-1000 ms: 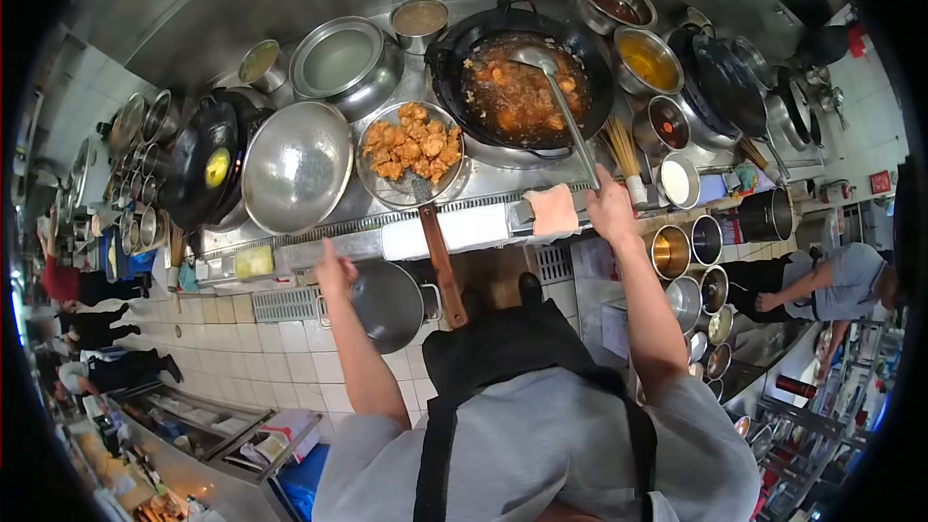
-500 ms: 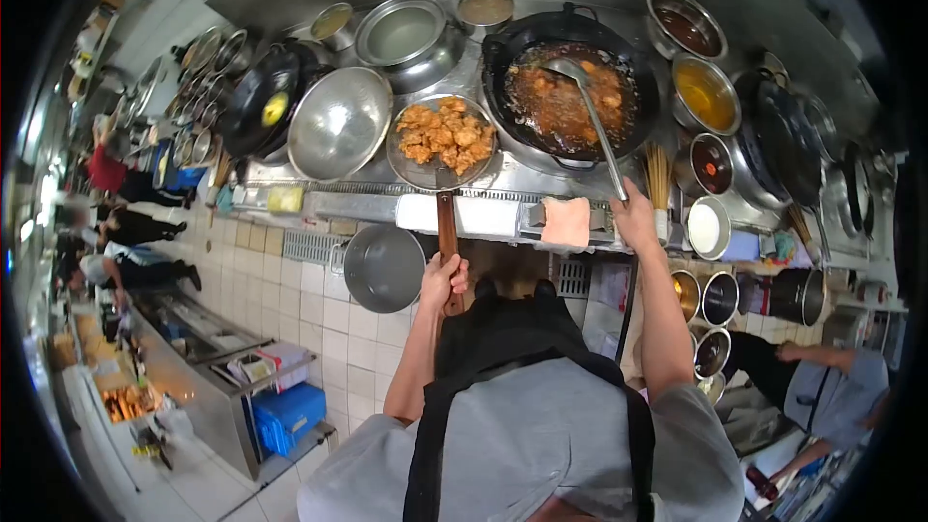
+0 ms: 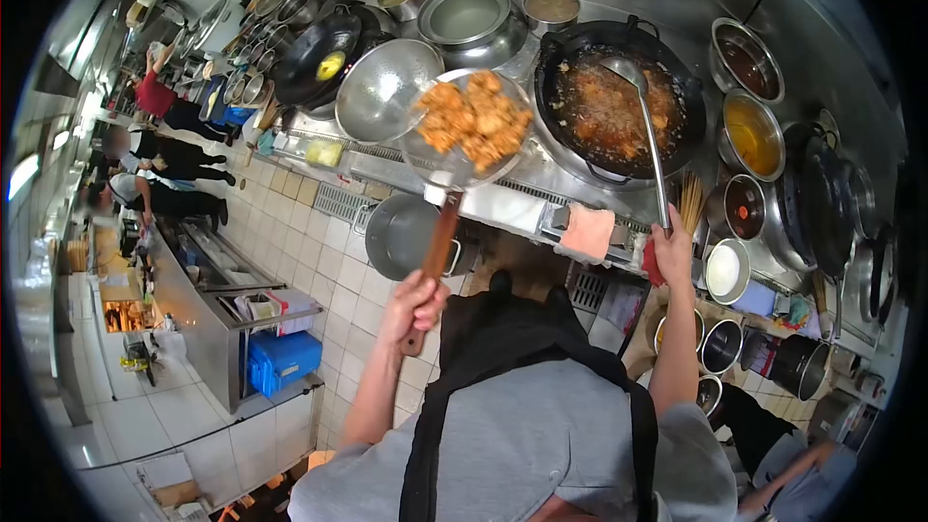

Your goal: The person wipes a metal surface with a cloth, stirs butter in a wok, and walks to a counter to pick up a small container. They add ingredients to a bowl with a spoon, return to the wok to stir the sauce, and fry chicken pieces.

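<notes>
My strainer (image 3: 422, 160) is over the front of the counter (image 3: 546, 172), left of the wok (image 3: 689, 135), heaped with golden fried pieces (image 3: 474, 121). My left hand (image 3: 414, 309) is closed round its wooden handle (image 3: 443, 244), which slants down toward me. My right hand (image 3: 674, 249) grips the ladle (image 3: 652, 140) near the end of its shaft; its head is in the wok, at the far side of the brown bubbling liquid (image 3: 599, 111). Some sticks (image 3: 691, 201) stand just beyond that hand, and a pink cloth (image 3: 587, 232) lies at the counter's edge between both hands. A perforated bowl (image 3: 387, 87) is just left of the strainer, a silver pot (image 3: 483, 56) behind. Below, a grey pot (image 3: 396, 242) is near my left hand.
</notes>
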A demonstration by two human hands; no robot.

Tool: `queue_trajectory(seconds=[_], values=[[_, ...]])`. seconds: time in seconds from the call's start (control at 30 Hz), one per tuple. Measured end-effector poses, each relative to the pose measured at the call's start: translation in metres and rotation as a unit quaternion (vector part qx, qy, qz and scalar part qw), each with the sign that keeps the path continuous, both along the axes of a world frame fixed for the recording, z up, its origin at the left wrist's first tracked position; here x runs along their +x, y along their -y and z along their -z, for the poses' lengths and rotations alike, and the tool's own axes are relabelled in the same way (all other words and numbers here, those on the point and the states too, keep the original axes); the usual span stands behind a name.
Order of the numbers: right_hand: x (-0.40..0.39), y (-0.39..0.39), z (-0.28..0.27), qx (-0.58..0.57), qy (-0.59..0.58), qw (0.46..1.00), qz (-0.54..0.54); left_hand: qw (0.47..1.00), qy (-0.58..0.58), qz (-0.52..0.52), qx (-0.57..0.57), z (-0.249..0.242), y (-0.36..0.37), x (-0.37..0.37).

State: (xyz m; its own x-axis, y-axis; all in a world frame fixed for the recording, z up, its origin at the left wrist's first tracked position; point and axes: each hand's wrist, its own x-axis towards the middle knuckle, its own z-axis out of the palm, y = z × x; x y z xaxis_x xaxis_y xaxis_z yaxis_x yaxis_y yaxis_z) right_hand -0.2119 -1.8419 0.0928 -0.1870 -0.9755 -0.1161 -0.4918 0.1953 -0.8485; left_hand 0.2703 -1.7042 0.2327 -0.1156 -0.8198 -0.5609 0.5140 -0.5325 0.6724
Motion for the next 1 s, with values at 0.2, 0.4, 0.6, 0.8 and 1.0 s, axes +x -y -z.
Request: queue_trajectory(seconds=[0.2, 0.4, 0.6, 0.8, 1.0], values=[[0.0, -0.014, -0.033, -0.034, -0.066, 0.996, 0.044, 0.969, 0.24, 0.0, -0.063, -0.002, 0.09, 0.096], [-0.007, -0.037, -0.043, -0.055, -0.103, 0.991, 0.057, 0.686, 0.702, 0.02, -0.19, 0.105, 0.181, 0.19], [-0.005, -0.043, -0.052, 0.009, -0.158, 0.987, 0.028, 0.606, 0.789, 0.059, -0.083, 0.116, 0.197, 0.175], [0.02, -0.033, -0.053, 0.007, -0.158, 0.986, 0.051, 0.597, 0.779, -0.056, -0.18, 0.041, 0.164, 0.115], [0.02, -0.025, -0.056, 0.0, -0.137, 0.989, 0.056, 0.988, 0.116, -0.02, -0.099, 0.005, 0.093, 0.023]])
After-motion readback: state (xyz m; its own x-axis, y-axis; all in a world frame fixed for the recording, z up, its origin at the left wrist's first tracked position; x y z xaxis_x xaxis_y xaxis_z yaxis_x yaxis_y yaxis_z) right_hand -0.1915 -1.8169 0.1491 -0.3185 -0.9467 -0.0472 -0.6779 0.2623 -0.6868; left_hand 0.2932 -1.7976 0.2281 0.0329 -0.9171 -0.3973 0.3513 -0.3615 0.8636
